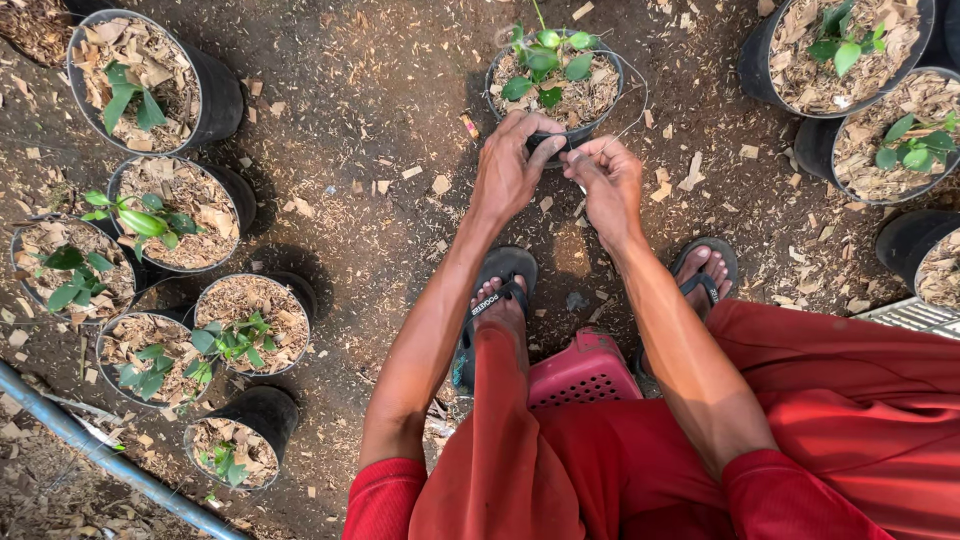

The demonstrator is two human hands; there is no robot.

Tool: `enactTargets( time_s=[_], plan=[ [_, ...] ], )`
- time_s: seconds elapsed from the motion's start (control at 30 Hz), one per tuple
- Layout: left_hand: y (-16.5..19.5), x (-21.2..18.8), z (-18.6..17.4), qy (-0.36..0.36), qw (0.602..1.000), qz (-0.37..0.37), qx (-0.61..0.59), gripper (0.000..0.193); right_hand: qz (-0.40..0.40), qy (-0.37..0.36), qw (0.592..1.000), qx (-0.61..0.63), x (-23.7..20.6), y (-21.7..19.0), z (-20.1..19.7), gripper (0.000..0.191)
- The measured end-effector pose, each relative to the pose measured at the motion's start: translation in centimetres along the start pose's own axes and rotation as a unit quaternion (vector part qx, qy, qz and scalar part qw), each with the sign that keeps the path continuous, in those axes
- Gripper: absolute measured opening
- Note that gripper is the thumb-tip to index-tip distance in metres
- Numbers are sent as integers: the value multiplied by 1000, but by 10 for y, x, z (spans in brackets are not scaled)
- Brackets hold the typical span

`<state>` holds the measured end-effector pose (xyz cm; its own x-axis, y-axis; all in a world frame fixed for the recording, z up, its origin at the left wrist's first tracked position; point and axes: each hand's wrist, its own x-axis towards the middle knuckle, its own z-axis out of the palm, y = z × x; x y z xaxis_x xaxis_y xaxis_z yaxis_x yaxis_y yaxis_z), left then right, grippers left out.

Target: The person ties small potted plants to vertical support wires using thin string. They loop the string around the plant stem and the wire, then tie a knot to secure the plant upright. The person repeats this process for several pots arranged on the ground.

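Observation:
A black pot (pixel 552 62) filled with wood chips holds a small green seedling (pixel 545 55) and stands on the dirt in front of me. My left hand (pixel 510 170) grips the pot's near rim with bent fingers. My right hand (pixel 610 180) is beside it, fingers pinched on a thin wire (pixel 640 95) that loops around the pot's right side. Both arms reach forward over my knees in red clothing.
Several black pots with seedlings stand at left (pixel 175 210) and at right (pixel 880 140). I sit on a pink perforated stool (pixel 585 372), feet in dark sandals (pixel 495 290). A grey pipe (pixel 100 450) lies at lower left. A white grate (pixel 915 315) is at right.

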<state>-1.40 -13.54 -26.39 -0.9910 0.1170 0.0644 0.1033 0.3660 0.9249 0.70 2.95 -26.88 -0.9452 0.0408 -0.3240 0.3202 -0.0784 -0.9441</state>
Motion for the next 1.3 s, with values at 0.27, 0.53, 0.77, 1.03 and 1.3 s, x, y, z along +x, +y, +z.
enactTargets(
  time_s=[0.27,0.53,0.77,1.03,1.3],
  plan=[
    [4,-6,1,-13,1000,20,-8,14,-3,2,1000,-6,2,9,-10,9],
    [13,-20,14,-4,999,-35,19,21,50,22,998,-12,-16,14,-18,3],
    [26,-16,19,-62,985,-126,101,18,29,24,992,-120,-28,17,-26,9],
    [3,-11,41,-82,963,-116,230,14,-1,23,985,-173,-37,23,-24,6],
    [-23,-32,60,-28,979,-30,199,20,77,83,993,45,-45,32,-19,11]
  ],
)
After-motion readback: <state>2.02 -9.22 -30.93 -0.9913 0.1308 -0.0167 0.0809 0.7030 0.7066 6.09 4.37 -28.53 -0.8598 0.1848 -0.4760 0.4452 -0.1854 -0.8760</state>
